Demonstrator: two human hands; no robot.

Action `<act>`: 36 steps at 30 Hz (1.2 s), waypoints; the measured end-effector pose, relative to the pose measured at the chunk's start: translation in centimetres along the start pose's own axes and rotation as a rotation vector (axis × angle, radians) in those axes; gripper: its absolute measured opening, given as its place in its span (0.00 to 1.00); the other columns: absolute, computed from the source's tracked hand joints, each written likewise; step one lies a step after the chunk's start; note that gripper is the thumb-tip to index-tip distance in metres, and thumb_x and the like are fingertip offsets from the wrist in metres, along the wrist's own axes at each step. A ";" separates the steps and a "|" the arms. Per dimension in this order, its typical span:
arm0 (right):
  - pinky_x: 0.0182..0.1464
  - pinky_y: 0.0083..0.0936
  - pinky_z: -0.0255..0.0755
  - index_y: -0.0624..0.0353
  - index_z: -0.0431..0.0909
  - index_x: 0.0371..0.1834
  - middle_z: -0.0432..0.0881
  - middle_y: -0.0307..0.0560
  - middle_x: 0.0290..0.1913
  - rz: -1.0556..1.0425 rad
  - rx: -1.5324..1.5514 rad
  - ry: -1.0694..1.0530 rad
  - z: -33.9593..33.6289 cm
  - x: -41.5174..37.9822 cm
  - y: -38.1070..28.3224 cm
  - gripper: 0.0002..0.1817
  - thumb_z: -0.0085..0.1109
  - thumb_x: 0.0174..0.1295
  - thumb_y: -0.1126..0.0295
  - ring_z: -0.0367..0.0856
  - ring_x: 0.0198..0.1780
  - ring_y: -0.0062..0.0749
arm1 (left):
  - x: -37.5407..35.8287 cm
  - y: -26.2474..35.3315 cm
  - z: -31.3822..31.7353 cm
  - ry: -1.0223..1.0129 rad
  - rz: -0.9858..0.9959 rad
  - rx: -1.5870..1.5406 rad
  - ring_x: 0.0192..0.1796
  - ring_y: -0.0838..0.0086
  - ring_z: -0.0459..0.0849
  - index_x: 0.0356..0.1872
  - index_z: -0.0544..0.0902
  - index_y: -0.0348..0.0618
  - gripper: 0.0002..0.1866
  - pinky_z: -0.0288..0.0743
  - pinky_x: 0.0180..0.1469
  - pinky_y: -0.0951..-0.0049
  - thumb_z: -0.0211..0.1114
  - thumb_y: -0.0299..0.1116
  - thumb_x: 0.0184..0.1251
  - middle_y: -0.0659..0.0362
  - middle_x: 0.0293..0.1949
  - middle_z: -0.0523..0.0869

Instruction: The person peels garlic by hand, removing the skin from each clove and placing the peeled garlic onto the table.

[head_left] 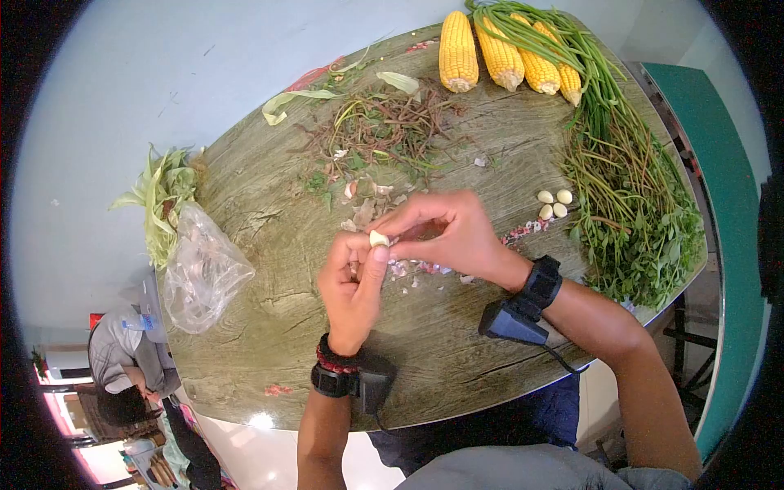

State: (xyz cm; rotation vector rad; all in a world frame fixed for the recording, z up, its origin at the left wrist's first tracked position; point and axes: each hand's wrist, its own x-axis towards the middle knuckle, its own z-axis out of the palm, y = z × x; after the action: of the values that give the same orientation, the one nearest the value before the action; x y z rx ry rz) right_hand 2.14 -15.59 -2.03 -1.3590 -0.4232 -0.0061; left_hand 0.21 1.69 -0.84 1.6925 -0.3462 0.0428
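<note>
Over the middle of the table, my left hand [353,286] pinches a pale garlic clove [378,238] between thumb and fingers. My right hand [445,233] meets it from the right, its thumb and fingertips closed at the clove's edge; whether they grip the clove or a bit of its skin I cannot make out. Papery garlic skins [359,214] lie just beyond the hands, and small pinkish flakes are scattered beneath them. Several peeled garlic cloves [555,203] sit grouped to the right of my right hand.
On the wooden table [269,327] lie several corn cobs [458,53], a long bunch of greens [629,196] along the right edge, and a heap of stem trimmings [384,131]. A clear plastic bag [204,269] and corn husks [167,192] are at left. Another person [131,359] is beyond.
</note>
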 end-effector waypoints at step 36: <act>0.35 0.18 0.75 0.61 0.79 0.39 0.83 0.39 0.29 0.224 -0.669 0.190 -3.6 -3.7 -7.7 0.12 0.69 0.52 0.75 0.81 0.31 0.18 | 0.8 -1.6 -0.5 0.065 0.076 -0.435 0.31 0.80 0.69 0.46 0.69 0.41 0.06 0.64 0.34 0.79 0.50 0.25 0.71 0.63 0.32 0.68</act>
State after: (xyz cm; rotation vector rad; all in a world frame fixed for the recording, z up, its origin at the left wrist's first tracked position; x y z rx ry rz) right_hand -2.07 -21.61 3.58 -2.0389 -0.1002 -0.0986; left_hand 1.43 2.23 -2.09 1.2447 -0.3429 0.0725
